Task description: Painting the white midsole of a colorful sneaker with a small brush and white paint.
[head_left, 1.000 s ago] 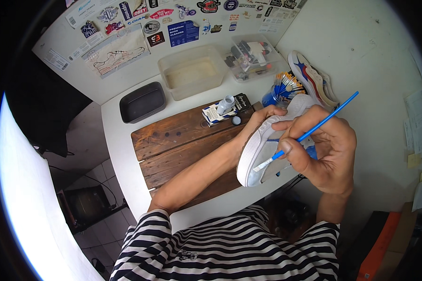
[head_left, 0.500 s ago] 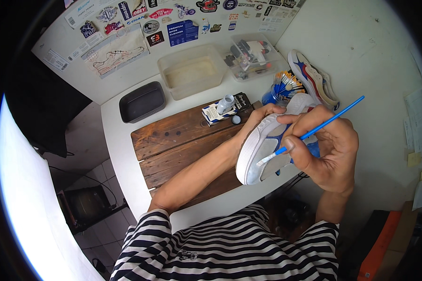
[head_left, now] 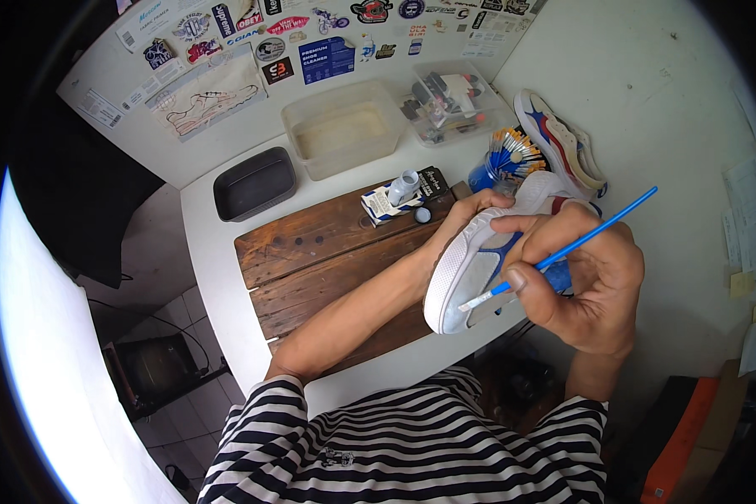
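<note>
My left hand (head_left: 464, 217) is closed round the sole side of a white, grey and blue sneaker (head_left: 447, 277), held tilted over the front right of the table with its toe toward me. Between the thumb and fingers of my right hand (head_left: 592, 277) is a thin blue paintbrush (head_left: 613, 220). Its pale, flat bristles touch the light toe panel of the shoe. My right hand covers much of the shoe's upper. Beyond the left wrist, an open small bottle (head_left: 404, 188) stands by a patterned box, and its round cap (head_left: 422, 216) lies beside it.
A wooden board (head_left: 311, 260) lies on the white table (head_left: 214, 277). Behind it stand a dark tray (head_left: 256, 183), a clear tub (head_left: 344, 139) and a clear box of supplies (head_left: 449, 105). A cup of brushes (head_left: 508, 160) and another sneaker (head_left: 554, 139) are at the back right.
The brush tip has shifted slightly down and left along the toe panel, toward the toe edge. My left hand keeps its hold, and the shoe has barely moved.
</note>
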{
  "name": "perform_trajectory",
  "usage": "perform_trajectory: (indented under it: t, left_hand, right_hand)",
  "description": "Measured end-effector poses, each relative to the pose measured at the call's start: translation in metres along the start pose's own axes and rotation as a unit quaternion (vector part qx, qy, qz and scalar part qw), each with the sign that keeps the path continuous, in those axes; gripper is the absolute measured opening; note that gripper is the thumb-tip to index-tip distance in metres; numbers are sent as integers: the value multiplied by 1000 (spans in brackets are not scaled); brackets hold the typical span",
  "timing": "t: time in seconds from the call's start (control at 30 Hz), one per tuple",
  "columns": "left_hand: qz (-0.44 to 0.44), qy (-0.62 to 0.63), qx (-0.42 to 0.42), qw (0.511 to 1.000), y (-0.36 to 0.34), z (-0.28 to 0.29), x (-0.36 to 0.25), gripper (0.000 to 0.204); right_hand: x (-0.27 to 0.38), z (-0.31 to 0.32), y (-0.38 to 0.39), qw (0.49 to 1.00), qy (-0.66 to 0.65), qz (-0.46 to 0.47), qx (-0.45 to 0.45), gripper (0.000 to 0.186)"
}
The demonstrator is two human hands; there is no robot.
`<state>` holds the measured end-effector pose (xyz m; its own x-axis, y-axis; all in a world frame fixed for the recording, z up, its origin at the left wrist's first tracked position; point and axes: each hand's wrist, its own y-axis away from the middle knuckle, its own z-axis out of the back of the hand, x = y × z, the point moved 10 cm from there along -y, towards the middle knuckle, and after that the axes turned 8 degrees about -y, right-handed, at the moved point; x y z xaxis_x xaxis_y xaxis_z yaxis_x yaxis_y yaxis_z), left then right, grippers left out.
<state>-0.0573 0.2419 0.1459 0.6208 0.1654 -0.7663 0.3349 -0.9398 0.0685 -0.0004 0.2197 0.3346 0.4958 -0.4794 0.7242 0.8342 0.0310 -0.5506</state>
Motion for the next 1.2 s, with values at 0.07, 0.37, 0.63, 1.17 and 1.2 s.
perform_trajectory:
  t: [0.07, 0.37, 0.63, 1.17, 1.2]
  left_hand:
    - [55, 144, 99, 983, 6, -9, -1, 25]
    - [82, 68, 5, 994, 2, -4, 9, 39]
    - [71, 120, 64, 988, -3, -9, 16, 39]
    - [-27, -45, 81, 995, -6, -2, 19, 44]
    - [8, 79, 114, 990, -9, -10, 30, 46]
  right_hand:
    - [6, -8, -1, 998, 11, -24, 53, 11]
    - [8, -10, -1, 997, 22, -20, 72, 10]
    - [11, -2, -3, 998, 36, 7, 44, 10]
    - [5, -20, -13, 993, 51, -42, 100, 9]
    - [0, -16, -13, 992, 71, -64, 86, 10]
